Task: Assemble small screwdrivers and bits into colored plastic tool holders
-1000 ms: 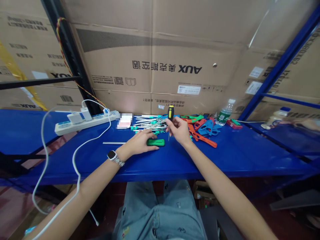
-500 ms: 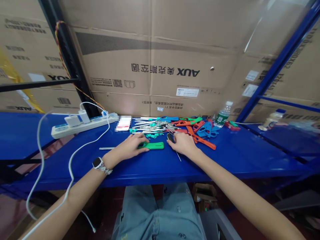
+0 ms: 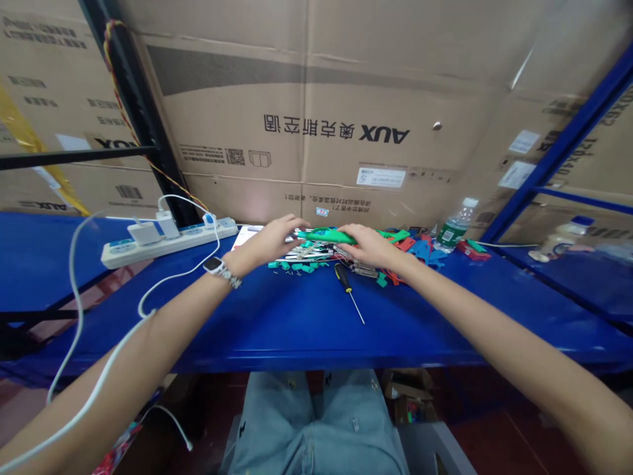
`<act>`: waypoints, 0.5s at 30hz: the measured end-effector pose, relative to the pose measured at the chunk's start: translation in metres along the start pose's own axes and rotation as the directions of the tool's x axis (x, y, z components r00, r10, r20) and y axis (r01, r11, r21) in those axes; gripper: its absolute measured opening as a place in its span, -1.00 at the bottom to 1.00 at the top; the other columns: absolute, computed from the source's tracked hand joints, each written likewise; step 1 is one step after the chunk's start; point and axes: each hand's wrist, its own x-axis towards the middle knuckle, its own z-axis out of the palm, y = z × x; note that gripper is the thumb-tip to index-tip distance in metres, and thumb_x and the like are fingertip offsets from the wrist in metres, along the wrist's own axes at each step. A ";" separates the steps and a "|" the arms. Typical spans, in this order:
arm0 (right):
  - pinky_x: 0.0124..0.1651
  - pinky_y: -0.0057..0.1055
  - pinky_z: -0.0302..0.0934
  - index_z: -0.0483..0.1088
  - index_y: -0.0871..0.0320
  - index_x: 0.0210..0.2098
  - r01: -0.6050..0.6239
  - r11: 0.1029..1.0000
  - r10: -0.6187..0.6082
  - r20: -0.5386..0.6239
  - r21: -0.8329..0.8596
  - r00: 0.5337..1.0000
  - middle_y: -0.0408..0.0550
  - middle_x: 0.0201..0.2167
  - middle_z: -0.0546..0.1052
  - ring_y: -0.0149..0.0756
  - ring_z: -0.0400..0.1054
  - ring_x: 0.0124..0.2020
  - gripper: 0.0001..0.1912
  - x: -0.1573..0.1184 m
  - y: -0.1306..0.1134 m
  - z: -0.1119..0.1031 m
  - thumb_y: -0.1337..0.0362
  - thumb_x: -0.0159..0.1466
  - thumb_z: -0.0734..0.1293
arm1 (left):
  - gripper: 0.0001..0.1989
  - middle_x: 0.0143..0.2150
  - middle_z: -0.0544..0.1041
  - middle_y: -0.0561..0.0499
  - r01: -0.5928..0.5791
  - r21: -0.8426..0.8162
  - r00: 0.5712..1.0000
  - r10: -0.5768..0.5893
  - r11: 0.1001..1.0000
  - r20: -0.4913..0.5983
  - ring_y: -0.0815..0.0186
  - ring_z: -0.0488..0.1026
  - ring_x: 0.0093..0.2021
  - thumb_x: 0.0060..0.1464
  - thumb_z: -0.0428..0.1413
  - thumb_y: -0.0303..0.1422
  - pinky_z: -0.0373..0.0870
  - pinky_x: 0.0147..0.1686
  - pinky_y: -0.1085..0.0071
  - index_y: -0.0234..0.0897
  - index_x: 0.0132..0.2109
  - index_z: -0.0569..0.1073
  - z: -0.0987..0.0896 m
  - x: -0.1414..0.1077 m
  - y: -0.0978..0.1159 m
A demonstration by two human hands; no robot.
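Note:
Both hands are over the pile of parts at the back of the blue table. My left hand is closed around the left, metal-tube end of a green long-nosed lighter. The fingers of my right hand are closed on the right end of its green handle. Part of the lighter is covered by the fingers. Below it lie metal rods and small parts and loose teal pieces. A black and yellow screwdriver rests on the table in front, its shaft pointing towards me.
Blue and red plastic handles lie right of the pile, beside a water bottle. A white power strip with plugs stands at the left, its white cable trailing over the table. A large cardboard box stands behind.
Both hands have moved away from me to the pile, carrying the green lighter from the table's middle. My right hand has let go of the screwdriver, which now lies on the table.

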 end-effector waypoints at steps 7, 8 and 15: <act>0.10 -0.18 0.25 0.29 0.21 0.21 -0.153 0.988 0.153 0.019 -0.005 0.988 0.16 0.10 0.52 -0.05 0.42 0.07 -0.53 0.048 0.062 0.001 0.29 0.33 0.34 | -0.74 -0.19 0.64 -0.13 0.118 0.077 0.992 -0.114 0.990 -0.054 0.12 0.56 -0.20 0.15 0.09 -0.35 0.47 -0.06 0.23 -0.17 -0.13 0.67 0.018 0.057 -0.077; 0.11 -0.16 0.24 0.33 0.20 0.18 -0.181 0.982 0.183 0.034 -0.051 0.983 0.15 0.09 0.52 -0.04 0.41 0.07 -0.56 0.055 0.066 0.003 0.29 0.33 0.35 | -0.73 -0.18 0.63 -0.13 0.147 0.111 0.989 -0.143 0.983 -0.042 0.12 0.56 -0.20 0.14 0.10 -0.36 0.47 -0.06 0.25 -0.19 -0.11 0.67 0.022 0.063 -0.084; 0.20 -0.04 0.16 0.53 0.15 0.00 -0.282 0.909 0.314 0.060 -0.307 0.947 0.17 0.10 0.47 0.09 0.25 0.20 -0.72 0.090 0.072 0.024 0.26 0.31 0.37 | -0.75 -0.12 0.64 -0.14 0.243 0.285 0.951 -0.285 0.927 0.116 0.13 0.55 -0.06 0.15 0.10 -0.50 0.44 0.03 0.31 -0.27 -0.13 0.66 0.048 0.077 -0.105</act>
